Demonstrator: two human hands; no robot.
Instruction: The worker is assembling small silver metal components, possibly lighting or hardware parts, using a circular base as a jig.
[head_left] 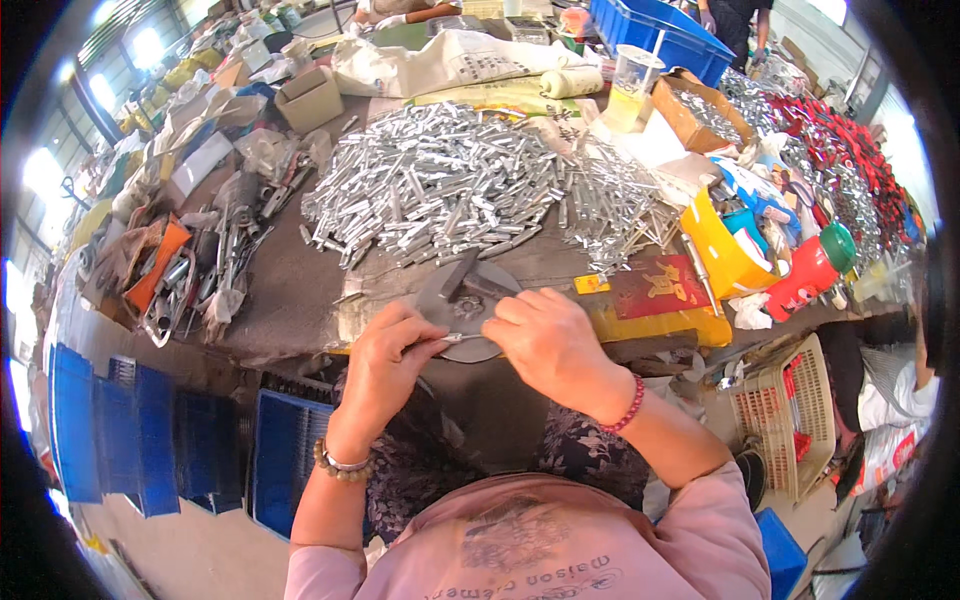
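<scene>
Left hand (385, 352) pinching small silvery metal piece (456, 338) over round grey plate (472, 352), worktop (290, 300) front edge; right hand (548, 345) curled alongside, grip unclear. Piece apparently mid-handling; large slim silvery metal heap (430, 185) beyond, done/left split unclear.

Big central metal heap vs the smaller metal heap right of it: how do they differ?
Size: the central heap is clearly larger; the right heap covers less table.
Pieces: the central heap is mostly chunky, bar-like parts; the right heap is mostly thin, rod-like ones.
Shared: both are loose, silvery and jumbled in direction.
</scene>
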